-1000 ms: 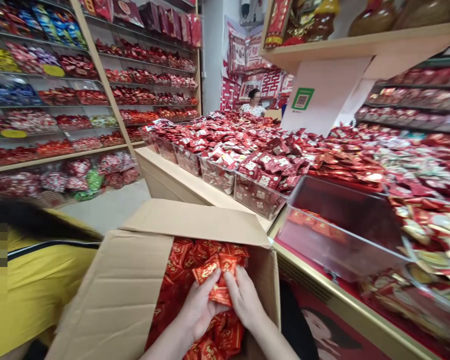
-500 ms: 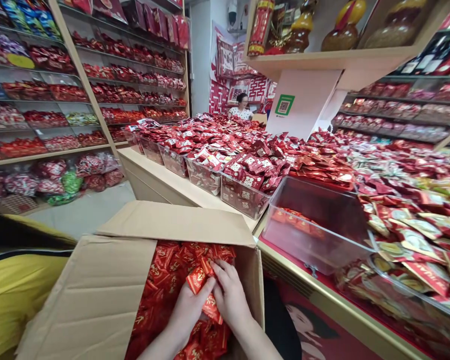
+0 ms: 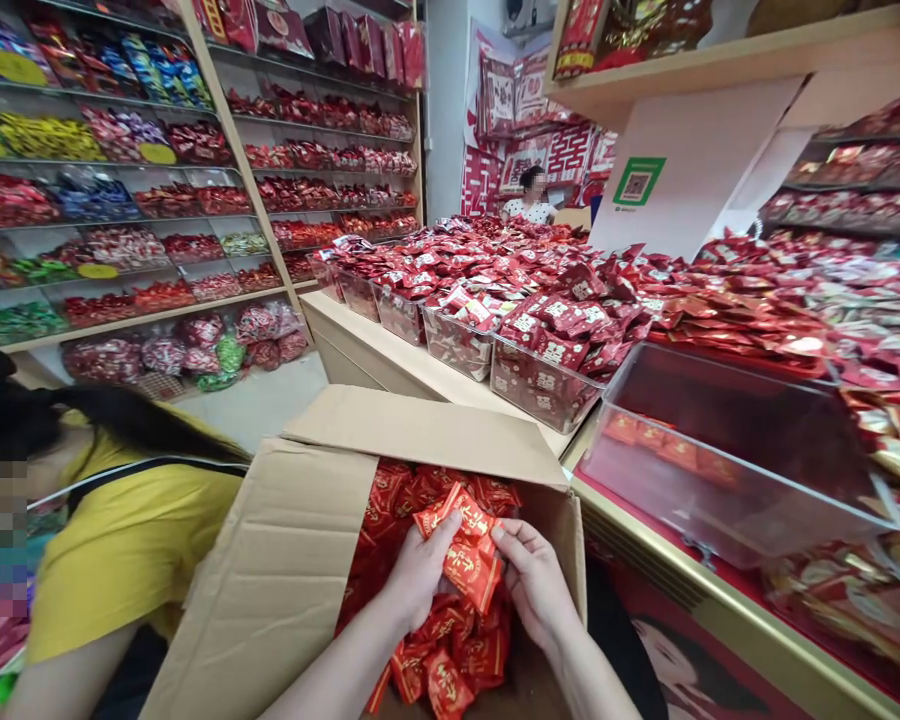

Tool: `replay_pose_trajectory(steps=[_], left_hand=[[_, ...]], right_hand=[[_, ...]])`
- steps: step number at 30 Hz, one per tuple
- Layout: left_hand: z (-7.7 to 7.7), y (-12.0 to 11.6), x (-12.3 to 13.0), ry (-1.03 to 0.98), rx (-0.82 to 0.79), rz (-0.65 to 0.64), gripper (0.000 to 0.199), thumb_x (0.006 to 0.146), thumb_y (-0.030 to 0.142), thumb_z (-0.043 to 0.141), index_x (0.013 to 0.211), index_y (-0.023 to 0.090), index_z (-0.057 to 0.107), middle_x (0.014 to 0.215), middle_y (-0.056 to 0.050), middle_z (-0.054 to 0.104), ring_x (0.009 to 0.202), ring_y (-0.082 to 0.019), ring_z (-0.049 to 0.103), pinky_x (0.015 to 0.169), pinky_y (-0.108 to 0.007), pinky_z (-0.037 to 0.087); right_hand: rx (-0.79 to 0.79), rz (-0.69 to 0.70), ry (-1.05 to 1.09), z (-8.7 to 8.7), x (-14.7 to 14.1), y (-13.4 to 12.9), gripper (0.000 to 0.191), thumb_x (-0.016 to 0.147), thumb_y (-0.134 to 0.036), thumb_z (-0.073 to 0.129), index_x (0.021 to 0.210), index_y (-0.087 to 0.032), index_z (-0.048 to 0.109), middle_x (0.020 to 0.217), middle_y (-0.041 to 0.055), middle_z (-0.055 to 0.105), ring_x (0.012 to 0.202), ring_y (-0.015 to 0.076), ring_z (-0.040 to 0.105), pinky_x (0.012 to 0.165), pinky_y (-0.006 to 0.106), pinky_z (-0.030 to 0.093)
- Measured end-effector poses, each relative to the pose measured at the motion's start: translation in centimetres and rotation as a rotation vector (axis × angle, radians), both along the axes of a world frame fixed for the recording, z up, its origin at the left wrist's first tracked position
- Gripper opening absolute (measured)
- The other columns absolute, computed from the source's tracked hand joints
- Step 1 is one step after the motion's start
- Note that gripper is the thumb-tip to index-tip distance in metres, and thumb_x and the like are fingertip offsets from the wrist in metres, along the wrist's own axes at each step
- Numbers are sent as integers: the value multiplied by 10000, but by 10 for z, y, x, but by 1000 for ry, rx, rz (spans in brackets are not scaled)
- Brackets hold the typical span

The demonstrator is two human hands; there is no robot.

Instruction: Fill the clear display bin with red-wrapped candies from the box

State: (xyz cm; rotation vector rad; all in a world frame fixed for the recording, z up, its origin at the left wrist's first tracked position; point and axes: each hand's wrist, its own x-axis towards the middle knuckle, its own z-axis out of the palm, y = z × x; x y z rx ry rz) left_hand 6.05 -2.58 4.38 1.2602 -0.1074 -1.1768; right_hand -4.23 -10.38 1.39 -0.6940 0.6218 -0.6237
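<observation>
Both hands are over an open cardboard box that holds many red packets with gold print. My left hand is closed on red packets, its thumb on top of them. At their right edge, my right hand pinches the same small group between thumb and fingers. The held packets overlap, so how many there are is hard to tell.
A clear plastic bin with a few red packets stands on the counter to the right. Filled bins line the counter ahead. A person in a yellow top bends down at the left, beside the box.
The view has turned left, bringing more of the person in yellow into sight. My hands have lifted the packets a little, and my right hand now grips their right edge.
</observation>
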Motion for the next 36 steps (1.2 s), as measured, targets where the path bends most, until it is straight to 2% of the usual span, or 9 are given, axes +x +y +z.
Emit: replay_pose_trajectory(steps=[7,9,12,17,22,25,29,33,36], left_hand=[[8,1,-9,139,-95,-51,256,738,408,597,816,166,571,647,-23,668,573,-154,610,535,-257,478],[8,0,-9,92,-104,-62,246,726,390,619,818,165,583,685,-23,674,622,-156,618,579,-261,484],[6,1,-5,-57,-113,-106,248,707,372,645,814,150,613,746,-35,686,698,-157,623,650,-258,487],[-2,4,-6,-110,-47,-134,358,719,477,586,864,150,609,668,-30,674,577,-157,604,546,-273,477],[-8,3,-16,-232,-102,-150,336,743,413,585,939,143,622,825,-55,692,794,-196,619,724,-295,472],[-10,3,-19,-287,-89,-149,284,742,339,594,946,143,628,914,-67,686,879,-215,601,781,-306,460],[-13,2,-14,-309,-27,-110,177,752,277,551,821,135,631,799,-55,685,770,-202,607,700,-299,470],[-16,2,-11,-320,3,-117,139,733,234,549,799,147,635,718,-23,663,707,-186,592,688,-300,459],[-16,3,-14,-299,10,-147,155,715,230,571,826,151,644,716,-18,660,699,-182,584,713,-312,455]], right_hand=[[173,-28,-149,10,-7,3,183,614,-209,724,616,-183,542,575,-51,557,512,73,493,536,199,426],[201,-43,-157,9,-8,4,186,602,-217,728,629,-196,546,576,-56,553,531,84,507,539,203,435],[166,-37,-96,5,-8,8,191,634,-271,719,771,-203,604,708,-25,619,652,113,565,617,228,463],[134,-99,-4,-1,-6,11,185,620,-287,739,710,-169,627,666,-18,638,585,94,559,591,216,468],[163,-227,-7,-9,-6,8,210,573,-269,768,718,-183,643,701,-18,658,576,80,560,553,187,454],[110,-186,16,-13,-7,8,179,603,-274,749,709,-174,644,668,-21,638,547,70,529,548,186,439],[-8,-96,80,-14,-8,12,168,629,-274,729,659,-152,619,597,-39,576,507,50,472,523,162,407],[-152,-66,94,-11,-7,16,298,639,-301,717,895,-183,620,827,18,645,730,134,577,672,233,462],[-142,-72,30,-10,-7,16,317,684,-334,679,957,-184,618,934,49,655,850,179,593,768,296,459]])
